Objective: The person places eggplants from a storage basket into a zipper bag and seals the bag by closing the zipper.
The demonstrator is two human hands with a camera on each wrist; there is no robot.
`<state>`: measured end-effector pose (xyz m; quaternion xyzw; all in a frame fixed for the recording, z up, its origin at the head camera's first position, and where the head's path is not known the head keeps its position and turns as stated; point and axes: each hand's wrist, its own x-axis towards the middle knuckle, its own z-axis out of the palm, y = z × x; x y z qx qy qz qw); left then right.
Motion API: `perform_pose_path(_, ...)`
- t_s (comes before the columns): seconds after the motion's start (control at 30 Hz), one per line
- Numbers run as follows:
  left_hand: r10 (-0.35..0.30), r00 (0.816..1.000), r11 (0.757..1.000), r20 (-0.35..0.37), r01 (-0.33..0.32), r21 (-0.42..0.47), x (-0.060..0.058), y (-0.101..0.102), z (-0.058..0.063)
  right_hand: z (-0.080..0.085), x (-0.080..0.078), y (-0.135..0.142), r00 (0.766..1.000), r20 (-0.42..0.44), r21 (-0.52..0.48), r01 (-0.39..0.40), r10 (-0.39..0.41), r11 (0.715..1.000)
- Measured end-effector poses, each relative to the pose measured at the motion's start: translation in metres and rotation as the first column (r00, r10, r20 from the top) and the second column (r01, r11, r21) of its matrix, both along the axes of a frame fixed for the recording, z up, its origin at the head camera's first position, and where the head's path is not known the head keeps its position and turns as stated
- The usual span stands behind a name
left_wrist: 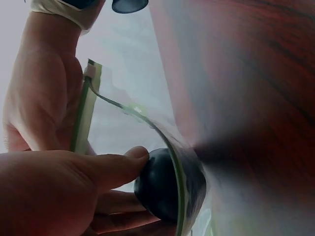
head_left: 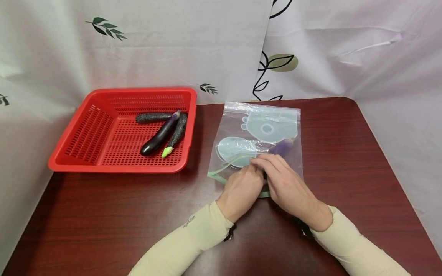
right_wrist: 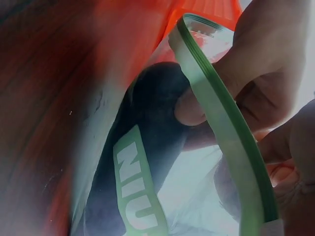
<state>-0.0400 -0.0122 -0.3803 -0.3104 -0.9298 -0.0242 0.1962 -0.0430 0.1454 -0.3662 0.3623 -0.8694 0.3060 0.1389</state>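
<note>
In the head view, a transparent zip bag (head_left: 229, 119) with pale cartoon print lies on the dark red wooden table (head_left: 345, 153). Inside it is a purple eggplant (head_left: 283, 147), its stem end toward the far side. The left hand (head_left: 243, 188) and the right hand (head_left: 290, 184) meet over the mouth and cover the eggplant's near part. To the left, apart from the bag, stands a red plastic basket (head_left: 124, 169); in it a second eggplant (head_left: 159, 138) lies between two dark bumpy cucumbers (head_left: 177, 132). Behind is a white leaf-printed curtain (head_left: 165, 50).

In the left wrist view, the left hand grasps the eggplant's round dark end at the open mouth. The right hand holds the bag's edge near a small slider (left_wrist: 90, 71).

In the right wrist view, the green zip strip (right_wrist: 226, 108) passes before the left hand and hides part of it; the basket appears behind.
</note>
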Motion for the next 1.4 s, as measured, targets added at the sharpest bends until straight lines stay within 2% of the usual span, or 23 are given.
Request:
perform_pose_path(0.13, 0.0, 0.999, 1.0, 0.039, -0.001, 0.028, -0.002, 0.001, -0.003, 0.0, 0.0, 0.0, 1.0, -0.003, 0.001, -0.001, 0.001, 1.0)
perform_pose_path(0.43, -0.02, 0.99, 0.999, 0.14, 0.017, 0.028, -0.003, 0.0, -0.004, -0.001, 0.001, 0.001, 1.0, -0.01, -0.006, 0.0, 0.0, 1.0)
perform_pose_path(0.6, -0.031, 0.985, 0.999, 0.17, 0.025, 0.039, -0.002, -0.002, 0.0, -0.001, 0.0, 0.001, 1.0, -0.016, -0.009, 0.006, -0.006, 1.0)
perform_pose_path(0.93, -0.042, 0.979, 0.998, 0.199, 0.033, 0.052, 0.006, -0.013, 0.018, -0.002, -0.001, 0.001, 1.0, -0.028, -0.007, 0.008, -0.008, 1.0)
perform_pose_path(1.1, -0.056, 0.956, 0.997, 0.287, 0.038, 0.069, 0.009, -0.02, 0.032, -0.001, -0.001, 0.001, 1.0, -0.021, -0.004, 0.006, -0.006, 1.0)
perform_pose_path(1.27, -0.083, 0.918, 0.995, 0.388, 0.055, 0.083, 0.009, -0.029, 0.049, -0.001, -0.001, 0.002, 1.0, -0.013, 0.005, 0.006, -0.006, 1.0)
perform_pose_path(1.4, -0.106, 0.89, 0.991, 0.443, 0.057, 0.124, 0.008, -0.04, 0.061, -0.001, -0.001, 0.002, 1.0, -0.003, 0.01, 0.01, -0.01, 1.0)
